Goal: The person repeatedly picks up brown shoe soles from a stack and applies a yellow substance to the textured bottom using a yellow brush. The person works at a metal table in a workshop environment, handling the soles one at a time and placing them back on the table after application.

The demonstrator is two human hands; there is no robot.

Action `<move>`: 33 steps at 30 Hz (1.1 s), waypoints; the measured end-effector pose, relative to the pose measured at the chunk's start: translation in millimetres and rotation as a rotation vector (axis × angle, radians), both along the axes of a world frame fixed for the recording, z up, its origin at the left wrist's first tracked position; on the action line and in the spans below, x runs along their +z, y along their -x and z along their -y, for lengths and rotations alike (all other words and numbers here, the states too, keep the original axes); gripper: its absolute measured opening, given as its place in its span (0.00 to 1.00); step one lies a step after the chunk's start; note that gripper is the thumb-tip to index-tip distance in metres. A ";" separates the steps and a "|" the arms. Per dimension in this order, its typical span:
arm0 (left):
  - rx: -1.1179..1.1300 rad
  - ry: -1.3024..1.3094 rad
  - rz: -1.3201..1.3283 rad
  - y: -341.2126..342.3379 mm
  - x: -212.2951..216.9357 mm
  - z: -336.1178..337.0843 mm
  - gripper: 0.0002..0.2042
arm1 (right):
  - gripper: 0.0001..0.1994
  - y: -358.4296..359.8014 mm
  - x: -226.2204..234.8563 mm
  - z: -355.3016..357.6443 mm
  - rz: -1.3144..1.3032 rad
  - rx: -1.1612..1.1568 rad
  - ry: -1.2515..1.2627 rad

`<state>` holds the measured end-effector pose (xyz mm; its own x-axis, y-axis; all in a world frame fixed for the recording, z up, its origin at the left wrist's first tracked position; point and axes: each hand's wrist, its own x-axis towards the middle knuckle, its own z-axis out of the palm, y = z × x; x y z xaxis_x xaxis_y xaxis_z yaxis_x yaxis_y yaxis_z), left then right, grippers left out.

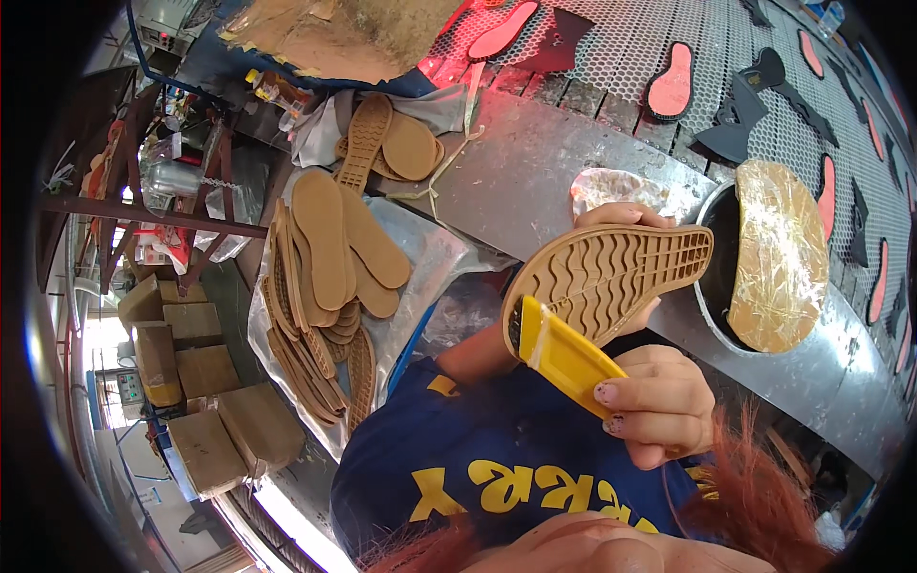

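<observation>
Currently, the right grip (664, 401) clasps a yellow brush (571, 358); left grip (623, 216) holds a brown sole (611, 277) (tread showing)

Cardboard boxes (205, 372) stand on the dark floor (232, 320) near a brown metal frame (105, 207); red light tints part of the mesh surface (619, 59).

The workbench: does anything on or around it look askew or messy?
Yes, the round pot: a brown board lies off-centre over it like a skewed lid, leaving a dark opening on the left, and is blotched with something shiny that I cannot identify. The piled soles also lie in an uneven, fanned heap.
</observation>
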<state>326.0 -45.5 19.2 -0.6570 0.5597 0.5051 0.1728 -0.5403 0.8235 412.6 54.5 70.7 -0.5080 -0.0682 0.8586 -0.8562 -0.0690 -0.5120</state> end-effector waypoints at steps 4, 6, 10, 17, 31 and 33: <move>-0.044 -0.084 0.103 -2.7 -1.8 -3.2 0.37 | 0.12 -1.2 2.6 -10.5 0.073 0.039 -0.013; -0.078 -0.139 0.192 -3.1 -0.8 -3.0 0.36 | 0.11 -0.9 -0.5 -9.2 0.064 -0.018 0.057; -0.293 -0.342 0.372 10.1 -6.8 0.6 0.33 | 0.08 -2.5 -7.7 -13.1 0.035 -0.169 0.127; -0.182 -0.062 0.337 29.9 -6.2 21.3 0.43 | 0.14 -7.1 -10.8 -13.8 0.184 -0.597 0.037; -0.692 -0.400 0.959 5.1 13.3 20.4 0.33 | 0.18 12.4 13.3 4.7 -0.133 -0.413 -0.313; -0.661 -0.421 0.775 0.2 13.9 18.7 0.30 | 0.20 6.7 9.5 9.2 -0.106 -0.422 -0.359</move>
